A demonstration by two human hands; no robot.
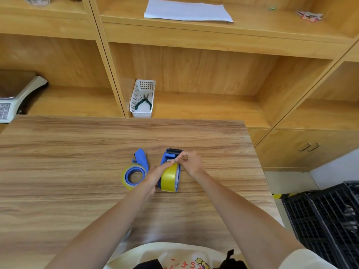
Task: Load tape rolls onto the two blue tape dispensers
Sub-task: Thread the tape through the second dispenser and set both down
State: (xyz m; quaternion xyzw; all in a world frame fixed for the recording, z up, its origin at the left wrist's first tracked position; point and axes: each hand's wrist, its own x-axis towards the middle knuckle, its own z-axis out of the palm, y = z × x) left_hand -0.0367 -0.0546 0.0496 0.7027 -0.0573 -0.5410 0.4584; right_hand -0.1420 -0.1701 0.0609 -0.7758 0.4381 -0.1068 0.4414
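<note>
Both bare forearms reached out over the wooden table (77, 152), hands busy on the right-hand blue dispenser.

Left hand (155, 176) was curled around the side of the yellow tape roll (169, 179) sitting in the right dispenser (171, 155), while the right hand (191, 162) was closed down to a pinch at the roll's top edge, looked like on the loose tape end, though that bit was too small to be sure. Just left of that lay the other dispenser (141, 157) on its side with a roll (133, 176) already around its hub. Behind the table, a white basket (141, 111) on the shelf held green-handled pliers (144, 101). A scale (13, 96) sat far left, a paper sheet (187, 10) up top, black crates (326, 216) off right.
</note>
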